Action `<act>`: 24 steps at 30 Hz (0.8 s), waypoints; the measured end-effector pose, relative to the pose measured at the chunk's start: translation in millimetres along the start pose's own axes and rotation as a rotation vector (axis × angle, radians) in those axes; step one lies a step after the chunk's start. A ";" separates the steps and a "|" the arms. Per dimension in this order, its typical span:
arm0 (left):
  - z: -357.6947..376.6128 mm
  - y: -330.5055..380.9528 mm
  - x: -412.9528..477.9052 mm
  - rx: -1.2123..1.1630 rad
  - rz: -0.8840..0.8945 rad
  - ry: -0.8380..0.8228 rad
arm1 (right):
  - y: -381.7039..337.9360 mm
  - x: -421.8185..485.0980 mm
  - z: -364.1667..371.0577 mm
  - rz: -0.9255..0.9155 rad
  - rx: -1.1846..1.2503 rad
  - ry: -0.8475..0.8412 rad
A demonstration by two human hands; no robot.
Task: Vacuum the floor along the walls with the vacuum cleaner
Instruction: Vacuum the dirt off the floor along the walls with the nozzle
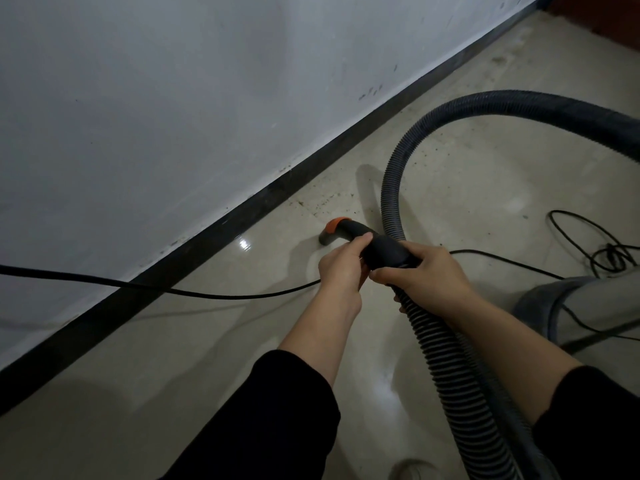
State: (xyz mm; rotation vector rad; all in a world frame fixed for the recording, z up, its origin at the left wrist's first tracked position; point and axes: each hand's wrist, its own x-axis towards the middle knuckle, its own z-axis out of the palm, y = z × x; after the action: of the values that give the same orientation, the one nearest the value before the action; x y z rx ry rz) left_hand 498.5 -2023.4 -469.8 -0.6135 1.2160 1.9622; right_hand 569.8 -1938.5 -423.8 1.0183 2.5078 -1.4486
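Both hands, the left hand (341,270) leading and the right hand (427,277) just behind, are clamped side by side on the black curved plastic nozzle with an orange collar (346,232). Its long axis runs from the hands up-left to a tip on the glossy beige floor (207,341), near the black skirting board (194,244). Dark specks of debris (322,200) lie ahead along the skirting; a thin black power cable (207,294) crosses the floor to the left, and the grey ribbed hose (391,188) loops right towards the grey vacuum canister (581,306).

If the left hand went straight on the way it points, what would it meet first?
The left hand, past the handle it grips, would probably meet the dirty floor just before the black skirting board; depth is unclear.
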 end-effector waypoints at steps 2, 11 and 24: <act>2.9 -2.4 -2.4 0.004 -0.007 -0.021 | 1.8 -1.8 -3.9 0.019 0.007 0.014; 16.2 -13.7 -4.4 0.011 -0.037 -0.135 | 12.4 -9.2 -20.6 0.054 -0.015 0.069; 41.7 -44.0 -12.4 -0.010 -0.122 -0.222 | 42.5 -25.1 -50.9 0.101 0.010 0.131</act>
State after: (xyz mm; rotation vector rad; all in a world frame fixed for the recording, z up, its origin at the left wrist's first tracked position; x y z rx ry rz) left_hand 540.1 -1977.6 -466.8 -0.4505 1.0096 1.8796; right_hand 626.7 -1896.6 -418.1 1.2612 2.4961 -1.4120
